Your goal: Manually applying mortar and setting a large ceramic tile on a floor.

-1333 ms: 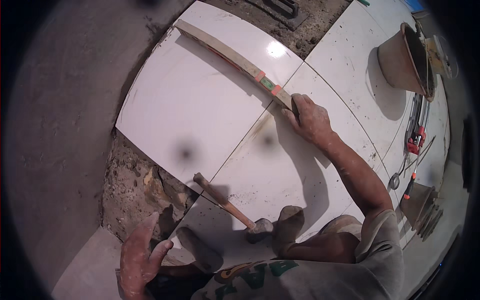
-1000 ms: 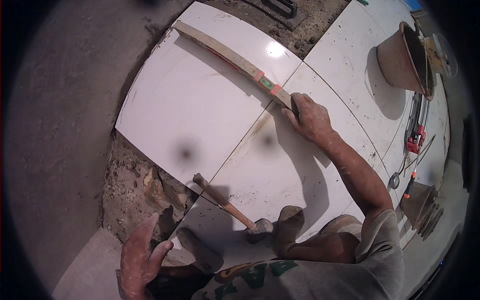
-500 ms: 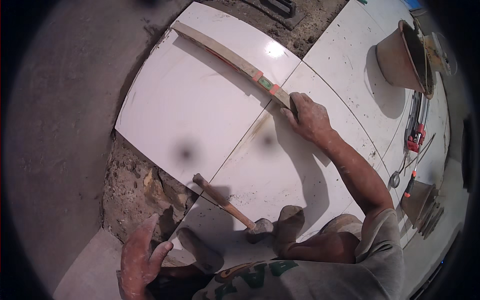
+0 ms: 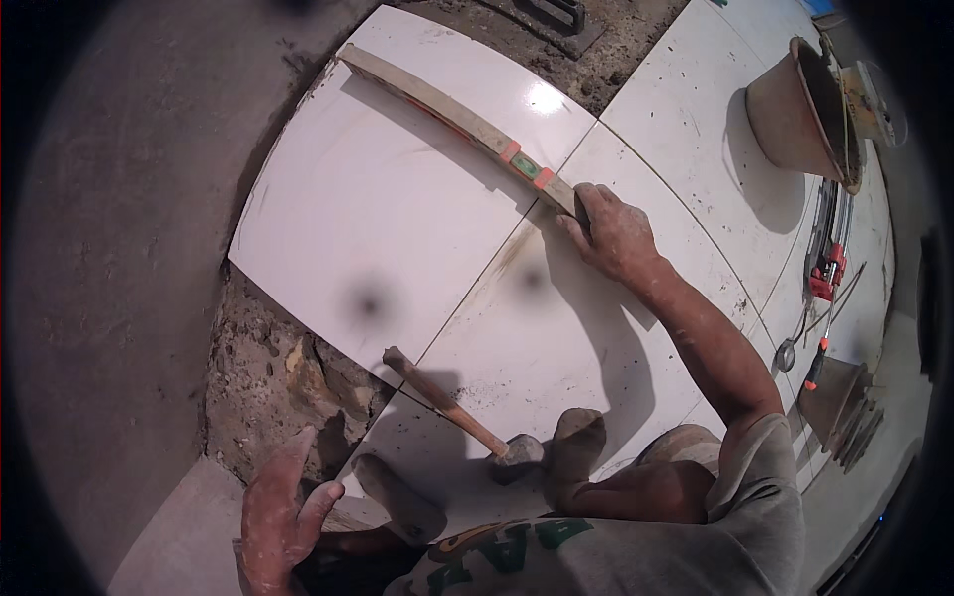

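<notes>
A long level (image 4: 457, 124) with a green vial between orange bands lies diagonally across white floor tiles (image 4: 338, 219). My right hand (image 4: 611, 228) grips its near end, fingers wrapped over it. My left hand (image 4: 288, 512) is raised at the lower left near exposed rough mortar (image 4: 278, 368), empty, thumb apart from the fingers. A mallet with a wooden handle (image 4: 442, 402) lies on the tile between my hands, its dark head beside my feet.
A bucket (image 4: 790, 114) stands at the upper right, a clear container (image 4: 874, 104) behind it. Tile cutter (image 4: 825, 268), trowel (image 4: 830, 397) and other tools lie along the right. A concrete surface (image 4: 109, 248) borders the left; a dark metal tool (image 4: 537, 25) sits at the top on mortar.
The whole view has shifted very slightly. My hands, the level and the mallet show no visible movement relative to the tiles.
</notes>
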The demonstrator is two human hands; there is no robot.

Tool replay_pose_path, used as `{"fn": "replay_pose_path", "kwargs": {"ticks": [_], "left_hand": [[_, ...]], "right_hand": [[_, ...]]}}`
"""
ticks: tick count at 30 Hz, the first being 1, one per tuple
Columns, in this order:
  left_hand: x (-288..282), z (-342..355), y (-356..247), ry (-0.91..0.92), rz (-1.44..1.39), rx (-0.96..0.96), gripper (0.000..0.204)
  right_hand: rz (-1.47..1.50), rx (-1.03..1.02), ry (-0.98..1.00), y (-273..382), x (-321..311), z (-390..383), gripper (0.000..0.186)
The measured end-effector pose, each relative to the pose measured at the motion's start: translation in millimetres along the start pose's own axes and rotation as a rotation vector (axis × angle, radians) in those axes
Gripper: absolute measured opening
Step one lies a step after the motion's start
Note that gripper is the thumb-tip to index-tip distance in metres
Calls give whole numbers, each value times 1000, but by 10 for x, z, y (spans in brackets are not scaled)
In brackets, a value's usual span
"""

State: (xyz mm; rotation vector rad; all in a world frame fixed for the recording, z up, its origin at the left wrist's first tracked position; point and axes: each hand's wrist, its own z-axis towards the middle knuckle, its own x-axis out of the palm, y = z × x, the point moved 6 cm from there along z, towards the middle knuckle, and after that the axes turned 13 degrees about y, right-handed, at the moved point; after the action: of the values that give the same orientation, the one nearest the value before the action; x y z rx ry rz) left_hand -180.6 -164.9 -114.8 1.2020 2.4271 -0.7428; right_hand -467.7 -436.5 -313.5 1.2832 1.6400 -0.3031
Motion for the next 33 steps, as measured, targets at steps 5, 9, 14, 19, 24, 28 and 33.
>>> {"fn": "replay_pose_path", "kwargs": {"ticks": [5, 9, 14, 19, 24, 28, 33], "left_hand": [[3, 3, -1, -17, -9, 31, 58], [8, -1, 20, -8, 2, 11, 58], [5, -6, 21, -6, 0, 10, 58], [1, -6, 2, -2, 21, 39, 58], [-8, -6, -7, -12, 16, 63, 58], [-2, -15, 11, -4, 16, 33, 58], [-10, -2, -7, -17, 13, 45, 58]], "right_hand": [[5, -10, -25, 10, -26, -9, 31], [5, 9, 14, 4, -8, -7, 32], [24, 4, -5, 5, -19, -8, 32], [8, 8, 14, -5, -5, 4, 32], [-3, -7, 2, 1, -5, 4, 32], [4, 2, -7, 0, -10, -5, 32], [2, -11, -21, 14, -36, -18, 32]]}}
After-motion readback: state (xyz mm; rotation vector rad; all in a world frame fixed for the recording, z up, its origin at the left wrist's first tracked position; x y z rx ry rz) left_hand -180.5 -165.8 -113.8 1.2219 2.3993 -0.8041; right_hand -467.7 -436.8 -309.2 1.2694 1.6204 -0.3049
